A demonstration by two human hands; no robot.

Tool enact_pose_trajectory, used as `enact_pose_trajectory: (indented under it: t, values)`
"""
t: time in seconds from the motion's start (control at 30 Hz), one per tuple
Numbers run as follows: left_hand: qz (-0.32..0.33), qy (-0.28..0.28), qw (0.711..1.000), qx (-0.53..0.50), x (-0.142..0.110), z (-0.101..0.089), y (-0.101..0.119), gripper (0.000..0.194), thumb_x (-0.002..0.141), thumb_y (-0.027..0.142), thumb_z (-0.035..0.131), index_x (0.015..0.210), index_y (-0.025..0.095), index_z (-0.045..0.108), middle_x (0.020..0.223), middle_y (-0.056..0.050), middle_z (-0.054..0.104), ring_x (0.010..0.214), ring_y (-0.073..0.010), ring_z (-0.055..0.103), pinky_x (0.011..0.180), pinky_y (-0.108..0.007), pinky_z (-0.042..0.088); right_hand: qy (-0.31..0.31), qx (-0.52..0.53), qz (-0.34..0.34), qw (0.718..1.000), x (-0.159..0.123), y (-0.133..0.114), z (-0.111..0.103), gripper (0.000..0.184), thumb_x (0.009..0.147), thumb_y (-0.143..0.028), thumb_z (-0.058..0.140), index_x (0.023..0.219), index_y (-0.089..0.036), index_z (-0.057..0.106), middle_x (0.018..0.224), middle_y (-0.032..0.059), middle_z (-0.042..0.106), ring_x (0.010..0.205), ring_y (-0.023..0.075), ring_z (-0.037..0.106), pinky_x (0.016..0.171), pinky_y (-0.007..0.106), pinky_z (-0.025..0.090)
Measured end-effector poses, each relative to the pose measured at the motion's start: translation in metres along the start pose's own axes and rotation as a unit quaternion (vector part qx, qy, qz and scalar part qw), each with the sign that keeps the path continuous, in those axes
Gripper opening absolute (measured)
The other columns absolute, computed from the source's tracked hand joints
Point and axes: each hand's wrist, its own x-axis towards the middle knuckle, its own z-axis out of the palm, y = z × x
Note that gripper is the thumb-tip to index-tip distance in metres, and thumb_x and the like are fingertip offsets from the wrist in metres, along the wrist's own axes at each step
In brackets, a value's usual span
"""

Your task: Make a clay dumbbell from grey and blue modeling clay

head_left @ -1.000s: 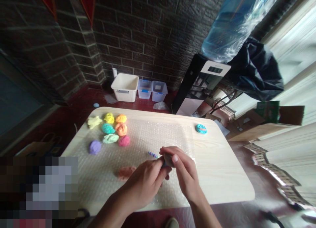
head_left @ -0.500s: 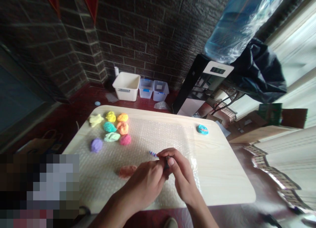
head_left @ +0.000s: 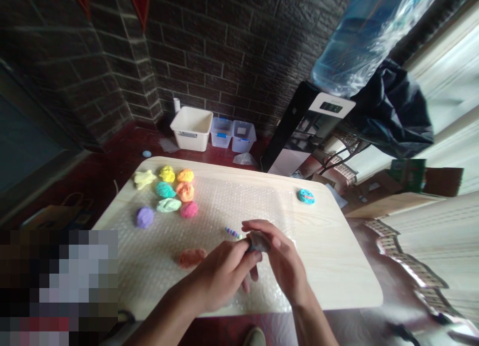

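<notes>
My left hand (head_left: 224, 273) and my right hand (head_left: 282, 261) meet over the bubble wrap sheet (head_left: 224, 206) on the light wooden table (head_left: 337, 256). Both are closed on a small dark grey lump of clay (head_left: 257, 242), pinched between their fingertips. A short purple-striped clay stick (head_left: 232, 231) lies just left of the fingers. A flat reddish clay piece (head_left: 191, 256) lies left of my left hand.
Several coloured clay lumps (head_left: 175, 192) and a purple ball (head_left: 144, 216) sit at the table's far left. A blue clay disc (head_left: 306, 196) lies far right. White and clear bins (head_left: 191, 129) stand on the floor by the brick wall; a water dispenser (head_left: 318, 121) stands right.
My fingers have shifted on the grey clay, so more of the lump shows between them than half a second ago. The hands stay at the same spot.
</notes>
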Motion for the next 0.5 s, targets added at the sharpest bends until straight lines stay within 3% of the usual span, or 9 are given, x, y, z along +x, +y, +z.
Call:
enact_pose_trajectory:
  t: [0.1, 0.2, 0.33, 0.5]
  values:
    - [-0.015, -0.047, 0.988, -0.147, 0.0, 0.0, 0.002, 0.046, 0.108, 0.059, 0.043, 0.098, 0.017, 0.06, 0.081, -0.005, 0.072, 0.064, -0.0184, 0.071, 0.062, -0.03, 0.054, -0.026, -0.011, -0.011, 1.0, -0.002, -0.005, -0.01, 0.038, 0.103, -0.043, 0.059, 0.132, -0.028, 0.079, 0.138, 0.0127, 0.066, 0.11, 0.029, 0.066, 0.06, 0.029, 0.057]
    - [-0.013, -0.069, 0.976, -0.205, -0.002, 0.0, 0.003, 0.05, 0.105, 0.066, 0.047, 0.098, 0.017, 0.059, 0.075, -0.004, 0.071, 0.063, -0.0181, 0.07, 0.063, -0.03, 0.054, -0.043, -0.027, -0.017, 0.999, -0.003, -0.008, -0.013, 0.032, 0.103, -0.038, 0.062, 0.127, -0.029, 0.081, 0.131, 0.0121, 0.068, 0.114, 0.0291, 0.065, 0.076, 0.034, 0.06]
    - [-0.024, -0.079, 0.974, -0.209, -0.004, 0.0, 0.003, 0.051, 0.105, 0.066, 0.049, 0.095, 0.017, 0.061, 0.072, -0.003, 0.069, 0.063, -0.0181, 0.069, 0.064, -0.03, 0.054, -0.043, 0.009, -0.015, 0.999, -0.002, -0.008, -0.006, 0.022, 0.101, -0.039, 0.066, 0.111, -0.026, 0.08, 0.116, 0.0101, 0.068, 0.116, 0.0286, 0.064, 0.098, 0.041, 0.056]
    - [-0.013, -0.075, 0.987, -0.138, -0.004, -0.002, 0.006, 0.052, 0.108, 0.057, 0.043, 0.084, 0.016, 0.063, 0.072, -0.005, 0.069, 0.068, -0.0188, 0.07, 0.068, -0.03, 0.055, -0.027, 0.062, -0.008, 0.998, -0.001, -0.003, 0.003, 0.017, 0.1, -0.04, 0.067, 0.103, -0.025, 0.075, 0.108, 0.0078, 0.066, 0.109, 0.0263, 0.064, 0.092, 0.037, 0.059]
